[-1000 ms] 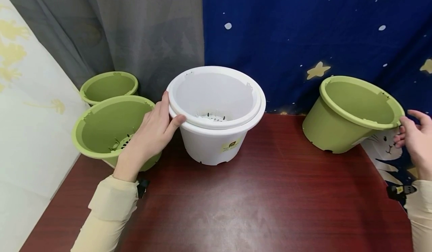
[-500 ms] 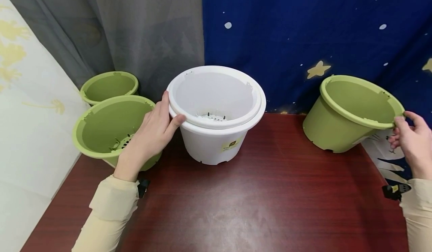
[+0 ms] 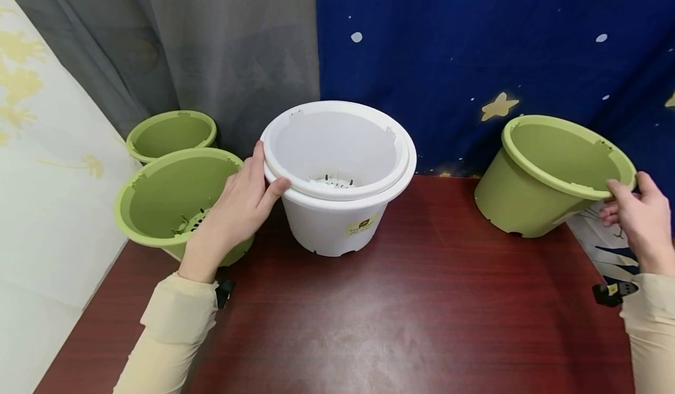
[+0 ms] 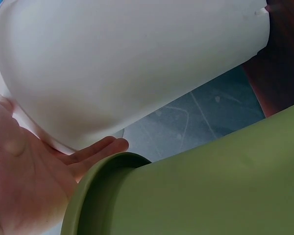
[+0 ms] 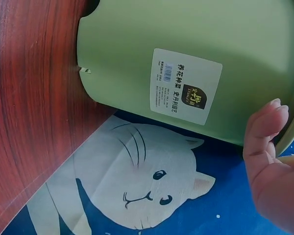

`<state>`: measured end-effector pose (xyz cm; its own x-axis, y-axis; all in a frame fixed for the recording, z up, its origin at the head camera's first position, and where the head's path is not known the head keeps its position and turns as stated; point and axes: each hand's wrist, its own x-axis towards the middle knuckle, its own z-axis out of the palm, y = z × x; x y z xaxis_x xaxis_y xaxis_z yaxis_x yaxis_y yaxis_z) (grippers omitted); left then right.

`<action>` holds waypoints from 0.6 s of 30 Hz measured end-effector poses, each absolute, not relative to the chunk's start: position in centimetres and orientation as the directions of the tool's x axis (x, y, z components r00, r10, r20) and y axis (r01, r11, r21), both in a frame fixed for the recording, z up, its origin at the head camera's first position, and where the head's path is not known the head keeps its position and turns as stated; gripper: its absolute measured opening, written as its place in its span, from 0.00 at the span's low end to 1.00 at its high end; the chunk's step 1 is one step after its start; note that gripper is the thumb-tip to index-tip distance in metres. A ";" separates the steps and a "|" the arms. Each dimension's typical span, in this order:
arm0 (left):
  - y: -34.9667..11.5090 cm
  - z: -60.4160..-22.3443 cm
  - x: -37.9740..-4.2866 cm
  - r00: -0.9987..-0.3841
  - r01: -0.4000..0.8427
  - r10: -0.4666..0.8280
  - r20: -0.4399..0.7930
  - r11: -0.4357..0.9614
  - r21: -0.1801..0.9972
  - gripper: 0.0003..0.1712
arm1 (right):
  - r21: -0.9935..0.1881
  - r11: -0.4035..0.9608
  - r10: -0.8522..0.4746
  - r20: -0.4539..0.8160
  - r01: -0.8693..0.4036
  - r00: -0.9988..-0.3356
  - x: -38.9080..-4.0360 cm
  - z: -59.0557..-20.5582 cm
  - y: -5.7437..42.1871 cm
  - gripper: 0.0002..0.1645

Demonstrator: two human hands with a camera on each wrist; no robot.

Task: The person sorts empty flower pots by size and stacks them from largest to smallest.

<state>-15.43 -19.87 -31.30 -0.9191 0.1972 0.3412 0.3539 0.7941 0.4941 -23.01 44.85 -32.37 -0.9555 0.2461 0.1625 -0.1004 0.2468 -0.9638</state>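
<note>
Two nested white flowerpots [image 3: 337, 224] stand at the back middle of the table. My left hand [image 3: 232, 218] grips their rim on the left side, its thumb at the front; in the left wrist view, fingers [image 4: 95, 154] lie under the rim. At the right, a green flowerpot [image 3: 527, 189] leans slightly near the table edge. My right hand [image 3: 640, 218] pinches its rim, the thumb over the edge and the other fingers curled below. The right wrist view shows a white label [image 5: 183, 88] on that pot's side.
A second green flowerpot [image 3: 126, 212] stands at the left, partly behind my left forearm, with another green flowerpot [image 3: 171, 133] behind it. A grey curtain [image 3: 237, 42] and a blue star-print cloth [image 3: 411, 60] hang behind the red-brown table [image 3: 401, 318].
My right hand has shifted a little left, and its thumb now overlaps the green flowerpot's rim. The pots have hardly moved. My left hand stays on the white flowerpots.
</note>
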 end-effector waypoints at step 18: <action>-19.8 -31.4 -15.6 -0.910 0.370 0.200 0.364 0.788 0.492 0.51 | -0.999 -0.017 0.394 0.037 -0.047 -0.918 -23.7 -32.1 43.7 0.43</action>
